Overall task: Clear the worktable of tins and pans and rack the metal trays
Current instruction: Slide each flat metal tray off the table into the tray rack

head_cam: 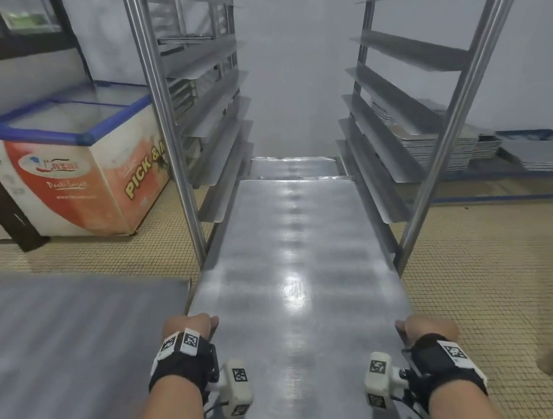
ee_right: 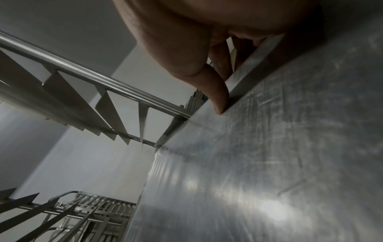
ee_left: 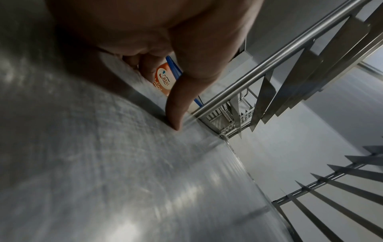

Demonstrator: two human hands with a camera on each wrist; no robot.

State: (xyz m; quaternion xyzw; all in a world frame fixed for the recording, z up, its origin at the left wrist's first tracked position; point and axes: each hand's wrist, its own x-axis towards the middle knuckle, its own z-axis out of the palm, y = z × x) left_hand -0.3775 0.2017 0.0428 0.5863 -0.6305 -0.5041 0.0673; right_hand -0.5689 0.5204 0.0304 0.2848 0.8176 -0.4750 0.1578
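Note:
A large flat metal tray (head_cam: 293, 276) reaches from my hands into the steel rack (head_cam: 169, 125), its far end between the rack's low side runners. My left hand (head_cam: 192, 327) grips the tray's left rim, thumb on top and fingers curled under; the left wrist view shows the thumb (ee_left: 180, 98) pressed on the tray (ee_left: 103, 163). My right hand (head_cam: 422, 325) grips the right rim the same way, its thumb (ee_right: 213, 85) on the tray's raised edge (ee_right: 248, 73). Another tray (head_cam: 292, 166) lies deeper in the rack at a lower level.
The rack's right upright (head_cam: 462, 102) and angled runners flank the tray. A chest freezer (head_cam: 72, 156) stands at the left. Stacked trays (head_cam: 440, 146) lie on the floor behind the rack at the right. A grey surface (head_cam: 60, 354) is at my near left.

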